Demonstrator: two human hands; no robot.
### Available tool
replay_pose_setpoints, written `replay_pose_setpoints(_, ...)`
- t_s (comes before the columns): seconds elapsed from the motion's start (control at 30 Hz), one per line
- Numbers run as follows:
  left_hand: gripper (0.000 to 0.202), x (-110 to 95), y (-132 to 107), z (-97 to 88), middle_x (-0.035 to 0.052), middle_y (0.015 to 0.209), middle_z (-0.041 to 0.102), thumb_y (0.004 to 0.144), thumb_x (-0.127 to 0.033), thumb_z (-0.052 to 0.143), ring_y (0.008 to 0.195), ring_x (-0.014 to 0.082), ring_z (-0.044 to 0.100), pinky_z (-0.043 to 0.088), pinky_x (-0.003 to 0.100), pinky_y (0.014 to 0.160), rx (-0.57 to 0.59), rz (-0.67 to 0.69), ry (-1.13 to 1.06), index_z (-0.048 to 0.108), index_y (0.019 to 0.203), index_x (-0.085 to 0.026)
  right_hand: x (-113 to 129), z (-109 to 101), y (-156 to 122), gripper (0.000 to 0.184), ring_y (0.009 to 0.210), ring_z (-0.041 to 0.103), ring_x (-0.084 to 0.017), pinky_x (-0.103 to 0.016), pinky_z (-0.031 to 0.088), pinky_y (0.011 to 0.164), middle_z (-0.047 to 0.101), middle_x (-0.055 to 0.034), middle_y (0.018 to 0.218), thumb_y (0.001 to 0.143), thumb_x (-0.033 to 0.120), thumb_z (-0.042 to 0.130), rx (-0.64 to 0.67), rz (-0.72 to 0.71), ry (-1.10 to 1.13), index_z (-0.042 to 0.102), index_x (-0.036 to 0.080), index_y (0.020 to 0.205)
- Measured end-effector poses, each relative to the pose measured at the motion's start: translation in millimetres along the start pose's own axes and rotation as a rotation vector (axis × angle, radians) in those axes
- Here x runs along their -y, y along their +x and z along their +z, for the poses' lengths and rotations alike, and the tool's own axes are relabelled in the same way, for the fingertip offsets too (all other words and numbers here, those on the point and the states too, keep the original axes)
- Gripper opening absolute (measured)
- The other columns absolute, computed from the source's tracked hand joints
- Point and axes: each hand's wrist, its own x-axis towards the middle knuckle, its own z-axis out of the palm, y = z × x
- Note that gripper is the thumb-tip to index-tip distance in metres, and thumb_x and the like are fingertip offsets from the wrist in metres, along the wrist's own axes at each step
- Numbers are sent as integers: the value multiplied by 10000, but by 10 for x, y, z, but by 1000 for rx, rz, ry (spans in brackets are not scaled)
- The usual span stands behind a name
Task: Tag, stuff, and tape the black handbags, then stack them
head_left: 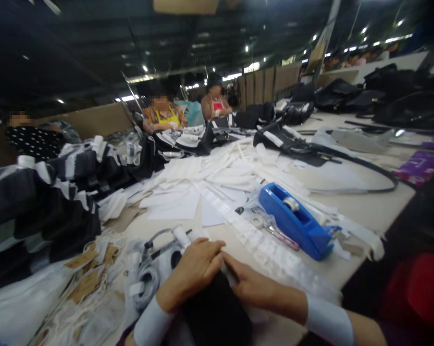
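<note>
Both my hands work at the near edge of the table, over a black fabric piece (213, 315). My left hand (195, 269) is curled, fingers pressed down on the black piece and some white material beneath it. My right hand (247, 283) lies beside it, fingers pinched together on the same black piece where the two hands meet. Both wrists wear white cuffs. White and grey straps and rolls (152, 269) lie just left of my left hand. What sits between my fingertips is hidden.
A blue tape dispenser (296, 221) and scissors (274, 230) lie right of centre, next to a long white strip (260, 245). White paper pieces (209, 178) cover the middle. Black-and-white bags (58, 192) pile at left, brown tags (87, 269) near. Other people sit far across.
</note>
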Motion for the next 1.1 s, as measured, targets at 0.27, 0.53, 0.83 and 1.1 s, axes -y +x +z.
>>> replay_pose_setpoints(0.27, 301, 67, 100, -26, 33, 892, 677, 958, -251, 257, 884, 190, 618, 418, 390, 968, 147, 27, -34, 549, 913, -194, -92, -186, -870, 538, 1313, 414, -208, -411, 360, 1098, 442, -132, 1420, 774, -2, 441, -6, -172, -395, 542, 185, 1269)
replay_pose_setpoints(0.53, 324, 76, 88, -19, 48, 975, 688, 960, -279, 241, 936, 197, 609, 408, 384, 979, 141, 67, -30, 549, 902, -194, -78, -4, -406, 203, 760, 572, -129, -246, 467, 711, 589, 15, 816, 731, 59, 587, -336, -60, -114, 581, 196, 881)
replay_pose_setpoints(0.83, 366, 88, 94, 8, 48, 950, 686, 958, -265, 232, 905, 200, 613, 399, 396, 985, 120, 56, -17, 589, 946, -182, 170, 36, -186, 194, 665, 493, -95, -224, 405, 624, 531, 50, 746, 642, 79, 659, -387, 94, 68, 594, 183, 792)
replay_pose_setpoints(1.1, 371, 102, 77, 37, 27, 937, 689, 955, -253, 238, 902, 189, 615, 405, 388, 984, 126, 36, 11, 603, 1001, -206, 80, 31, -232, 43, 615, 571, -119, -236, 443, 608, 621, 30, 631, 648, 127, 684, -409, 250, 249, 651, 154, 649)
